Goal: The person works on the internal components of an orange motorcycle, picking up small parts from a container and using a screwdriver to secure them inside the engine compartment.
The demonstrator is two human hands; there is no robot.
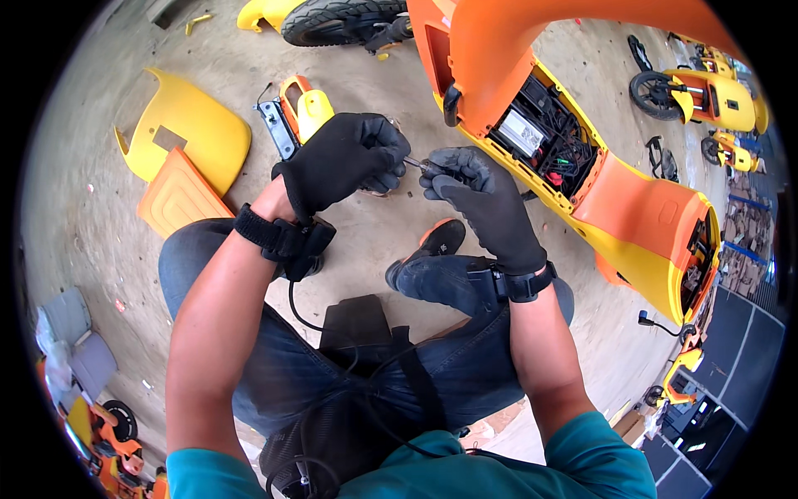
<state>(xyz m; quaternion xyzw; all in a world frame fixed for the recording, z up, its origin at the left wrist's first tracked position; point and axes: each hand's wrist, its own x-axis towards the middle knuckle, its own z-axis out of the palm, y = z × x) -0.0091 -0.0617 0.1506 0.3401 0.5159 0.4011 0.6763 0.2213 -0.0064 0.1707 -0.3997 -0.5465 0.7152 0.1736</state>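
Both my hands wear black gloves and meet in front of my knees. My left hand (353, 158) is closed, its fingertips pinching one end of a thin metal rod (413, 163). At the rod's other end, the fingers of my right hand (482, 204) are closed in a pinch. Whatever small piece sits at that end is mostly covered by the fingertips. Right of my right hand lies a yellow and orange scooter body (619, 195), with an open compartment holding a silver box (521, 133) and tangled wires (567, 170).
Beyond my left hand lie a yellow and orange part (312, 108) and a grey metal bracket (276, 129). A yellow curved panel (208, 125) and an orange panel (184, 193) rest on the floor at left. A black tire (341, 22) is at the top; another scooter (706, 91) stands far right.
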